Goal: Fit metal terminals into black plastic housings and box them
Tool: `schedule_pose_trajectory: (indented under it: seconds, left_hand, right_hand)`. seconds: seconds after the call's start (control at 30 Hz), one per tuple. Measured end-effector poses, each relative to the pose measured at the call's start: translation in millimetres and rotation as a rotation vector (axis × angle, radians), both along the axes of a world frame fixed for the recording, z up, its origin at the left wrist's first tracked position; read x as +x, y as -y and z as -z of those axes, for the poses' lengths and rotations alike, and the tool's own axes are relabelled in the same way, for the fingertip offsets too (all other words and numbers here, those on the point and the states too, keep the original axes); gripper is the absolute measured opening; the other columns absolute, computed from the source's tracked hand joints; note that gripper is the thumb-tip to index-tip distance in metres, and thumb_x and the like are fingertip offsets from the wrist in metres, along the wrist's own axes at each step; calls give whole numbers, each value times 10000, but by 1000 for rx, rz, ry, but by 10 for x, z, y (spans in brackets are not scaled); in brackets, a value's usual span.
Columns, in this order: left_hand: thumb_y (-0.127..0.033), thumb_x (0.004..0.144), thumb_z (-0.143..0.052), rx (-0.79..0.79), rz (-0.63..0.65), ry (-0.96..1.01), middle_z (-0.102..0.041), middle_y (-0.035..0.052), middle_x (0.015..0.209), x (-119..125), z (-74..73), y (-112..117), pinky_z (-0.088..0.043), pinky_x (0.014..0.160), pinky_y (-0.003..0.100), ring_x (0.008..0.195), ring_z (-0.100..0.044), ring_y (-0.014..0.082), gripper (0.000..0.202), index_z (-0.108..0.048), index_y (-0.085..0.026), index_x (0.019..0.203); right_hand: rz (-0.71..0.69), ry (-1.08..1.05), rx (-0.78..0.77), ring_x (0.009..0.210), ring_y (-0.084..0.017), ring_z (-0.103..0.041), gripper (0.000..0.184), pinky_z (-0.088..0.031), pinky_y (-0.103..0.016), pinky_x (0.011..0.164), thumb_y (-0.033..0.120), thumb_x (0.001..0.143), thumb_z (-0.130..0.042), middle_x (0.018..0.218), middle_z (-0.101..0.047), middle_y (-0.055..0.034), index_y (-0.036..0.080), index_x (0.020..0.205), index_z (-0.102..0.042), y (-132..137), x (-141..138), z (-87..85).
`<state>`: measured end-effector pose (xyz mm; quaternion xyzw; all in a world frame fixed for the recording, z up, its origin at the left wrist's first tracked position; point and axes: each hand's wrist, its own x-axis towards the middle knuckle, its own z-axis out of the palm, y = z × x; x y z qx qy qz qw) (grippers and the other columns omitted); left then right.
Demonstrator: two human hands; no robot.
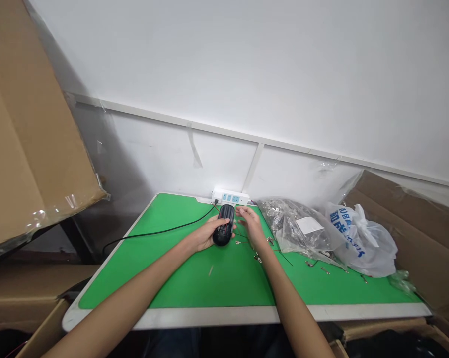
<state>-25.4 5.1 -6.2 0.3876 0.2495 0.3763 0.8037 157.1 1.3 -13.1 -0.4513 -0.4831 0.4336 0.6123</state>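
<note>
My left hand is wrapped round a black, oblong, ribbed case, its thumb lying across the front. The case is held upright over the green mat and its exact kind is unclear. Just to the right of its upper end, my right hand has its fingertips pinched together. Whatever sits between those fingers is too small to name. Several small metal pieces lie on the mat around my right wrist.
A white power strip stands at the wall, with a black cable running left from it. To the right lie a clear bag of small parts and a tied white plastic bag. Cardboard leans in from the left.
</note>
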Motion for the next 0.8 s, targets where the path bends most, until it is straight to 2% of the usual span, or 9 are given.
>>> schedule_pose_trajectory:
  seconds: [0.1, 0.27, 0.43, 0.5, 0.63, 0.8]
  left_hand:
    - [-212, 807, -846, -2, 3, 5, -774, 114, 886, 4, -38, 42, -617, 611, 290, 651, -762, 217, 448, -603, -140, 1177]
    - [-169, 807, -839, 16, -44, 62, -775, 108, 928, 2, -142, 99, -630, 639, 298, 667, -763, 212, 447, -607, -136, 1188]
    - [-134, 808, -837, 86, -99, 120, -769, 89, 922, 0, -166, 121, -634, 679, 270, 683, -754, 182, 406, -621, -138, 1153]
    - [-138, 806, -845, 117, -113, 130, -767, 78, 922, 8, -158, 131, -634, 677, 258, 679, -749, 169, 412, -618, -141, 1150]
    - [-144, 799, -858, 126, -129, 132, -766, 69, 939, 25, -142, 135, -638, 680, 242, 691, -752, 161, 416, -619, -139, 1139]
    - [-146, 838, -806, 59, -140, 112, -774, 77, 917, 21, -121, 99, -630, 645, 239, 684, -759, 173, 381, -620, -145, 1172]
  right_hand:
    - [-33, -9, 22, 1107, -279, -679, 531, -537, -381, 875, 654, 787, -743, 1158, -752, -95, 238, 1116, -724, 4, -44, 12]
    - [-163, -48, 60, 1122, -285, -676, 590, -555, -390, 883, 752, 818, -675, 1161, -745, -97, 257, 1133, -725, 54, -153, 3]
    - [-302, -21, 62, 904, -244, -678, 634, -556, -352, 751, 753, 864, -620, 983, -720, -57, 222, 1201, -701, 92, -259, 60]
    - [-307, 4, 91, 876, -226, -660, 618, -553, -345, 755, 731, 902, -594, 985, -712, -47, 224, 1242, -688, 91, -270, 97]
    - [-284, 85, 145, 953, -228, -651, 593, -558, -359, 844, 723, 951, -535, 1055, -720, -54, 243, 1263, -688, 77, -265, 136]
    - [-220, 156, 179, 979, -250, -661, 628, -568, -387, 873, 780, 935, -505, 952, -729, -59, 245, 1178, -729, 79, -284, 114]
